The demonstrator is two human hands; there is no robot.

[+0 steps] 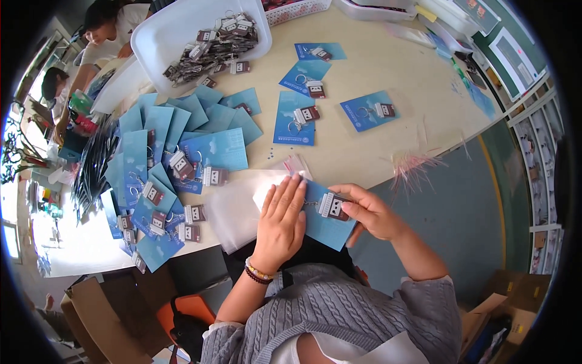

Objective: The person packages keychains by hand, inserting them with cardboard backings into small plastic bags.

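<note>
Between the thumb and fingers of my right hand (374, 212) is the right edge of a blue card (330, 233), with the thumb on the brown-and-white keychain (333, 206) lying on it. My left hand (282, 221) lies flat, fingers stretched out and close together, over the card's left end and the clear plastic bags (233, 209) beside it. Whether the card's left end is inside a bag is hidden under that hand. Left of the bags, a heap of blue cards (227, 148) spreads over the table, with several similar keychains (215, 176) on it.
A white bin (145, 45) full of keychains stands at the far left of the table (388, 67). Several cards with keychains, one a bagged card (357, 121), lie at the far middle. Pink ties (412, 167) hang over the right edge. Two people sit at the far left.
</note>
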